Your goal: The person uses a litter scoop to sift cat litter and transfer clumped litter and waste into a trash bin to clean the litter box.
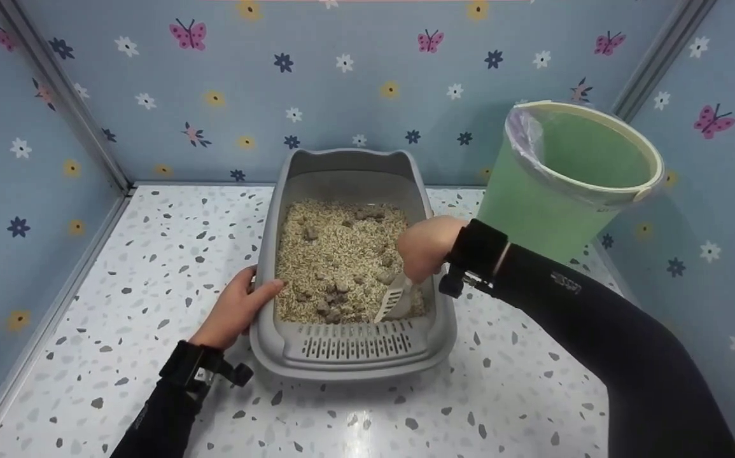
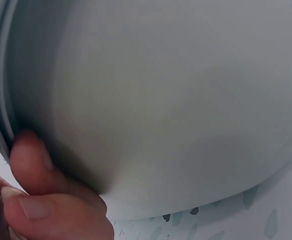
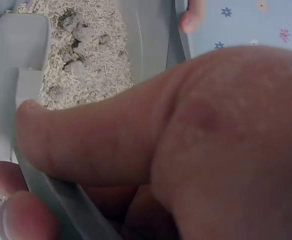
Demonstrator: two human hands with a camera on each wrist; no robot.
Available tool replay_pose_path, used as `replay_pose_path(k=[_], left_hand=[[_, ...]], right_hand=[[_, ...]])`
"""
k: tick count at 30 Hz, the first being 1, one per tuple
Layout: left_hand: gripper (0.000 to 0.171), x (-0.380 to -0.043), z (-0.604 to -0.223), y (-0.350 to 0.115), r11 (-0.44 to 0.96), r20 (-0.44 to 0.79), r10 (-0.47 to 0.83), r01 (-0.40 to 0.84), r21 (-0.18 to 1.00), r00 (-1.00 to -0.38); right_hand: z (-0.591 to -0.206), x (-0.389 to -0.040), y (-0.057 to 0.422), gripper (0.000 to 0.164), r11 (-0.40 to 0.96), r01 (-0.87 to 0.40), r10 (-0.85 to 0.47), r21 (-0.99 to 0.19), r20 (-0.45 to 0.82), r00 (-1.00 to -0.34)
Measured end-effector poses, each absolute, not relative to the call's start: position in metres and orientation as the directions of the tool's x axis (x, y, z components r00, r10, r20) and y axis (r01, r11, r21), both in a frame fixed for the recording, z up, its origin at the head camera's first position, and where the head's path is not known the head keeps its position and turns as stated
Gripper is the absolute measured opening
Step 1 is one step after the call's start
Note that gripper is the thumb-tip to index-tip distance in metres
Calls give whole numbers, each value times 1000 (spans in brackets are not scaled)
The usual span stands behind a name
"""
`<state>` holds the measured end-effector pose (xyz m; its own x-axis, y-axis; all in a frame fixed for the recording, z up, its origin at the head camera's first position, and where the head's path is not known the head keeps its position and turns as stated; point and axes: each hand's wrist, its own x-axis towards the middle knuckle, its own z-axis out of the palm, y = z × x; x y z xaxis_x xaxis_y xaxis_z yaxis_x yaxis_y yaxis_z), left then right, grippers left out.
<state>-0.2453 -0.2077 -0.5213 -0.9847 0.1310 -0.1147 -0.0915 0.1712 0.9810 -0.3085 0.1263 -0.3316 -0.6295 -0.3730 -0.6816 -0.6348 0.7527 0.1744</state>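
A grey litter box (image 1: pixel 354 366) filled with pellet litter (image 1: pixel 335 254) sits on the speckled surface, dark clumps (image 1: pixel 335 302) scattered through the litter. My left hand (image 1: pixel 237 308) grips the box's left rim, thumb over the top; the left wrist view has its curled fingers (image 2: pixel 61 215) against the outer wall. In my right hand (image 1: pixel 427 248) is a slotted litter scoop (image 1: pixel 396 300), its blade down in the litter at the front right corner. The right wrist view gives the thumb (image 3: pixel 86 140) lying along the scoop's handle (image 3: pixel 76 205), with fingers wrapped beneath.
A light green trash bin (image 1: pixel 532 203) with a clear plastic liner stands behind and right of the box, close to my right forearm. Blue flowered panels (image 1: pixel 354 83) enclose the back and both sides. Perforated slots (image 1: pixel 357 343) line the box's front ledge.
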Motion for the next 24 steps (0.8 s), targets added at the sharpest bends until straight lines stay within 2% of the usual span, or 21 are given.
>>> replay_pose_path(k=[1, 4, 13, 17, 24], left_hand=[[75, -245, -521, -208, 170, -114, 132, -91, 981, -985], [76, -245, -521, -208, 168, -112, 130, -90, 982, -985], [82, -244, -520, -209, 166, -116, 130, -93, 982, -985], [76, -245, -520, -209, 161, -114, 129, -92, 983, -985], [73, -246, -521, -208, 174, -116, 129, -93, 980, -985]], right_hand=[[-334, -308, 126, 27, 798, -582, -354, 157, -661, -662], [-339, -306, 123, 27, 807, -568, -356, 162, -634, -687], [-354, -301, 118, 29, 820, -559, -386, 122, -603, -698], [-358, -299, 116, 32, 832, -543, -385, 108, -593, -707], [-377, -299, 115, 17, 860, -506, -388, 75, -550, -740]])
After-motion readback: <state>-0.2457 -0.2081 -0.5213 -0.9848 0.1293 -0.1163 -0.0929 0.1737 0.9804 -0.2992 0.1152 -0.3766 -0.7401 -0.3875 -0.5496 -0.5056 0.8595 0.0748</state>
